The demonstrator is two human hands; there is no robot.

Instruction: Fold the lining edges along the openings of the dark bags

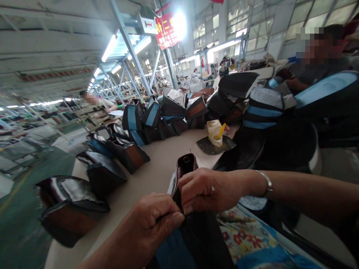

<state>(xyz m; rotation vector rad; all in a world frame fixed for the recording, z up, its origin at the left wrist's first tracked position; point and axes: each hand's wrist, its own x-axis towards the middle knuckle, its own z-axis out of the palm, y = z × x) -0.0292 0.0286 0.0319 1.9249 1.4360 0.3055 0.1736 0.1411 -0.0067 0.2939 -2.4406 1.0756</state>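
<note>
A black unfinished bag (207, 235) with a blue panel lies against my lap, and its upper part stands up over the table edge. Its mouth shows a dark reddish lining and a small square metal ring. My left hand (157, 216) pinches the bag's edge between thumb and fingers. Right beside it, thumb close to the left thumb, my right hand (202, 188) is closed on the same edge. Both sets of fingertips nearly meet and cover the spot they grip. A bracelet (265, 183) circles my right wrist.
On the beige table (161, 160), several similar black bags (74, 209) stand along the left and far sides. A pale glue container (214, 130) with a yellow stick (221, 130) rests on a dark scrap (228, 145). Another person (319, 59) sits at the right with bag pieces.
</note>
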